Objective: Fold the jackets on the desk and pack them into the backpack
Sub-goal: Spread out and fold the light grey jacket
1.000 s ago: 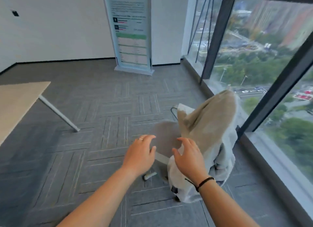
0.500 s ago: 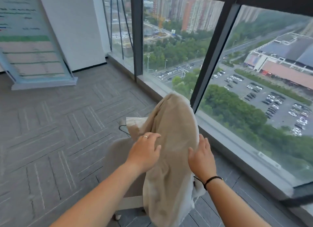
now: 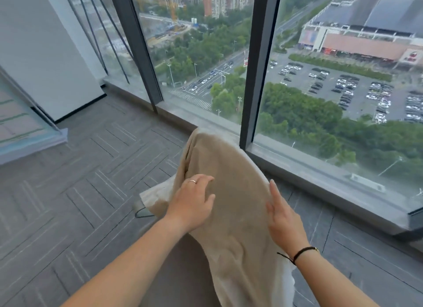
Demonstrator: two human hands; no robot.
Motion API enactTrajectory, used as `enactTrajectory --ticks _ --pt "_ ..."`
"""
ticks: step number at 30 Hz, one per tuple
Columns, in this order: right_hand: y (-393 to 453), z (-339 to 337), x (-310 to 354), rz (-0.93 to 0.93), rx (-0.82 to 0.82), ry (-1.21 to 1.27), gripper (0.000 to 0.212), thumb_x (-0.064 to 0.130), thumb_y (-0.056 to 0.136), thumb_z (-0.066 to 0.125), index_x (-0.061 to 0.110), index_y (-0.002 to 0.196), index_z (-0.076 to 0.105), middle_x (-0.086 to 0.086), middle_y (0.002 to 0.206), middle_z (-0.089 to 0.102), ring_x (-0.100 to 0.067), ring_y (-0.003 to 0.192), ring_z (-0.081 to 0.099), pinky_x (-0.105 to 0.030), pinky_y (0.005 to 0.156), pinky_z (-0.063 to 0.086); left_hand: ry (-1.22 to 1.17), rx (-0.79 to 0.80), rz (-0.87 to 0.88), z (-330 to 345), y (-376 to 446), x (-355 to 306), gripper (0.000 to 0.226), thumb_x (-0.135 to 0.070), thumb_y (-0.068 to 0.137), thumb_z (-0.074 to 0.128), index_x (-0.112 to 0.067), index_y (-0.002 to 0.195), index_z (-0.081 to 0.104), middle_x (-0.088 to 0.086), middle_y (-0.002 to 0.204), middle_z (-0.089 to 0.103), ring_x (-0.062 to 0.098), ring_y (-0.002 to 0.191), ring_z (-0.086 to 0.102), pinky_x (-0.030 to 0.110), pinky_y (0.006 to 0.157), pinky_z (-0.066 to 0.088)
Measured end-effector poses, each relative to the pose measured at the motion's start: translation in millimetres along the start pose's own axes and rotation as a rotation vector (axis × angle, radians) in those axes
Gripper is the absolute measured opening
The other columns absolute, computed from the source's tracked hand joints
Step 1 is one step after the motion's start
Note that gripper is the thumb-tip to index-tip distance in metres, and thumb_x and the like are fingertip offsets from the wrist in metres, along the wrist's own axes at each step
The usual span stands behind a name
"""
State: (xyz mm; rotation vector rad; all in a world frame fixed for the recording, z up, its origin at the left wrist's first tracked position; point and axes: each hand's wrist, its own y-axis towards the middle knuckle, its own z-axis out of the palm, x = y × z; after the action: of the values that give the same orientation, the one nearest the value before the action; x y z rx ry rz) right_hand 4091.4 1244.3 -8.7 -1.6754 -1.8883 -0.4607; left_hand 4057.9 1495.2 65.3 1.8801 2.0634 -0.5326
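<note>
A beige jacket (image 3: 231,176) with a whitish lining is draped over the back of a brown-grey chair (image 3: 183,272) in front of me. My left hand (image 3: 194,201), with a ring on one finger, rests on the jacket's left side, fingers relaxed and slightly bent. My right hand (image 3: 281,217) lies flat against the jacket's right edge with straight fingers. A pale piece of fabric (image 3: 158,197) pokes out to the left behind the jacket. No backpack or desk is in view.
A floor-to-ceiling window with dark frames (image 3: 254,78) and a low grey sill (image 3: 320,178) runs close on the right. Grey carpet tiles (image 3: 68,192) cover the floor to the left. The foot of a standing banner (image 3: 29,144) is at far left.
My view has swung right and moved closer to the jacket. Both hands have gone from the lower fabric up onto the jacket's upper part, left on its side, right on its edge.
</note>
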Motion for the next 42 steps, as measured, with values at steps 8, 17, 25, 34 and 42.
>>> enactTrajectory --ticks 8,17,25,34,42 --pt "88.0 5.2 28.7 -0.142 0.102 -0.092 0.053 0.040 0.107 0.032 0.057 0.152 0.011 0.016 0.149 0.047 -0.026 0.115 0.061 -0.039 0.091 0.046 0.137 0.005 -0.007 -27.8 94.0 22.0 0.053 -0.033 0.099 0.052 -0.028 0.149 0.039 0.000 0.162 0.028 0.020 0.149 0.023 0.041 0.120 0.026" --pt "135.4 19.1 58.5 -0.106 0.104 -0.190 0.043 0.048 0.106 0.031 0.057 0.147 0.021 0.019 0.143 0.052 -0.020 0.123 0.057 -0.039 0.090 0.045 0.309 0.063 0.035 -60.4 172.2 117.6 0.058 -0.038 0.099 0.054 -0.028 0.153 0.034 -0.003 0.160 0.035 0.018 0.146 0.032 0.038 0.120 0.027" --pt "147.8 43.4 115.4 -0.011 -0.045 -0.257 0.045 0.056 0.103 0.031 0.047 0.147 0.037 0.016 0.135 0.057 -0.014 0.122 0.056 -0.037 0.087 0.048 -0.136 -0.076 0.187 -56.2 200.0 177.1 0.028 -0.029 0.098 0.062 -0.027 0.125 0.071 -0.007 0.127 0.068 0.015 0.120 0.059 0.032 0.105 0.043" --pt "161.4 72.2 128.1 -0.102 -0.340 -0.192 0.034 0.043 0.104 0.044 0.033 0.127 0.067 0.011 0.119 0.071 -0.023 0.097 0.067 -0.038 0.076 0.051 -0.324 -0.205 0.183 -54.8 202.7 185.0 0.013 -0.019 0.093 0.069 -0.022 0.100 0.080 -0.012 0.101 0.072 0.010 0.097 0.065 0.028 0.091 0.050" --pt "158.5 77.9 134.0 -0.170 -0.480 -0.071 0.029 0.032 0.096 0.053 0.021 0.107 0.078 0.008 0.103 0.073 -0.023 0.089 0.068 -0.035 0.073 0.052 -0.374 -0.240 0.224 -74.5 166.0 165.7 0.009 -0.019 0.089 0.068 -0.018 0.086 0.077 -0.010 0.087 0.070 0.005 0.086 0.062 0.022 0.083 0.047"
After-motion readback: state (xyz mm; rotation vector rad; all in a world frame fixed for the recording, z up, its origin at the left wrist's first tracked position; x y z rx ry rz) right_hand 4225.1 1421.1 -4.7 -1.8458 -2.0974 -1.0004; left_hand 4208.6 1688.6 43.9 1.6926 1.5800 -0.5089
